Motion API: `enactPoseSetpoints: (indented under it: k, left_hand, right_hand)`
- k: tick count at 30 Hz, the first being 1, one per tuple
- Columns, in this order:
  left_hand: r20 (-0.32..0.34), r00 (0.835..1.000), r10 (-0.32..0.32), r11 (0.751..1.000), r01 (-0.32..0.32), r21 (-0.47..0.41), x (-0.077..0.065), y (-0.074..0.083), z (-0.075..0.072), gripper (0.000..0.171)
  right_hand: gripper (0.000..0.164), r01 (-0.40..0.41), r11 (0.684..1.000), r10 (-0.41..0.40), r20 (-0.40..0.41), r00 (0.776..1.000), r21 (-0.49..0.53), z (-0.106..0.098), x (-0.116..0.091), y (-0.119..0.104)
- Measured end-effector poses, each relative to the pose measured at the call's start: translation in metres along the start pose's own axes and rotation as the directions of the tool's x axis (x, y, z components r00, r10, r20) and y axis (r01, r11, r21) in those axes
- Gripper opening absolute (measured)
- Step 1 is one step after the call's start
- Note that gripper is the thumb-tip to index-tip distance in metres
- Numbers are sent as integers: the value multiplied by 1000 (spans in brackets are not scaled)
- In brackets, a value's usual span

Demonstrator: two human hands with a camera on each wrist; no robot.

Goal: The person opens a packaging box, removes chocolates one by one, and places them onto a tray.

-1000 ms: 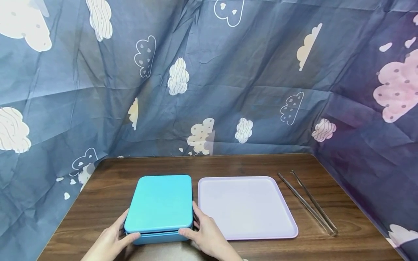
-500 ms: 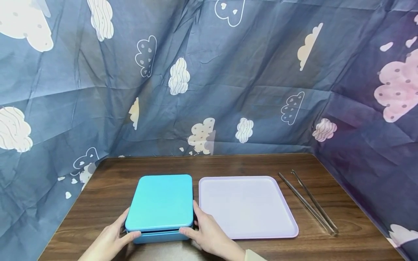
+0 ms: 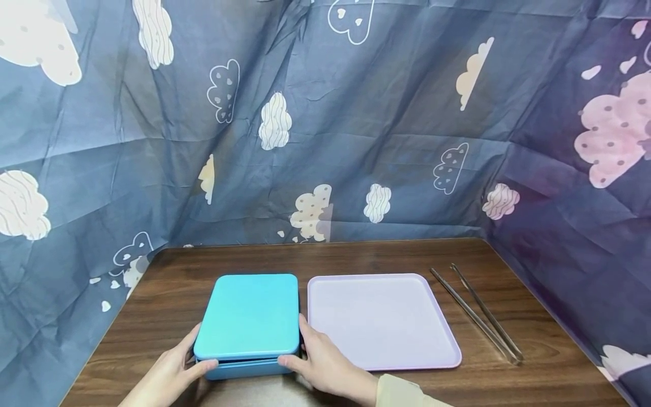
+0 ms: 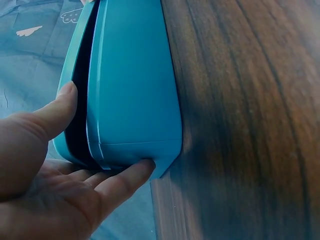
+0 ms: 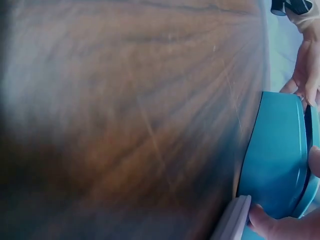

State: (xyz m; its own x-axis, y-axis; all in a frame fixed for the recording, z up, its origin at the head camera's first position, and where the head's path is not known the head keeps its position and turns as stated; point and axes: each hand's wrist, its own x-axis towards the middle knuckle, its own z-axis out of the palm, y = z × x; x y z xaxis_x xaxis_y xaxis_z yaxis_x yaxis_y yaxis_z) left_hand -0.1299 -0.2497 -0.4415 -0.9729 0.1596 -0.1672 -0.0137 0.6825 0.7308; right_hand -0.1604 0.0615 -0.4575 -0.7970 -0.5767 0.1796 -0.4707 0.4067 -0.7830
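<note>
A bright blue rectangular box [image 3: 244, 370] stands on the table, left of centre. Its flat lid [image 3: 249, 316] sits slightly raised at the front, where a dark gap shows between lid and base. My left hand [image 3: 165, 373] holds the lid at its near left corner; in the left wrist view the thumb [image 4: 62, 107] is on the lid's edge by the gap and a finger touches the box's side. At the near right corner my right hand [image 3: 322, 364] grips the lid, thumb in front, other fingers along the side. The inside of the box is hidden.
A pale lilac tray [image 3: 381, 322] lies just right of the box, close to my right hand. Long metal tongs [image 3: 483, 319] rest on the wooden table [image 3: 386, 257] farther right. A dark blue cloth [image 3: 325, 113] with cloud prints hangs behind and at both sides.
The gap under the lid's front edge looks slightly wider. Both hands keep their hold on the corners. More of the right sleeve has come into the head view, which has shifted a little.
</note>
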Motion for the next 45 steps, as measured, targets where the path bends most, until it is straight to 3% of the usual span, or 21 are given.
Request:
enactPoseSetpoints:
  k: [8, 18, 25, 29, 34, 40, 45]
  left_hand:
    - [-6, 1000, -1, 1000, 1, -15, -1, 8, -2, 93]
    - [-64, 996, 68, 998, -68, 1, -3, 18, -7, 85]
    - [-110, 991, 75, 997, -71, 43, -1, 25, -11, 75]
    - [-177, 971, 163, 986, -152, 70, 2, 29, -12, 65]
    - [-263, 930, 257, 965, -234, 114, 6, 33, -12, 62]
    - [-352, 898, 263, 964, -235, 122, 14, 41, -14, 62]
    - [-406, 871, 276, 961, -252, 113, 21, 49, -15, 59]
  right_hand:
    - [96, -95, 992, 98, 28, 995, -78, -9, 1, -3]
    - [83, -14, 999, 15, 14, 1000, -32, -14, 7, -8]
    - [86, -77, 996, 75, -56, 996, -43, -19, 17, -14]
    - [85, -92, 995, 88, -96, 991, -41, -22, 22, -16]
    - [74, -31, 998, 21, -158, 987, -61, -23, 25, -16]
    - [57, 22, 996, -40, -215, 976, -82, -25, 33, -9]
    - [46, -9, 999, -1, -301, 954, -33, -24, 43, -6]
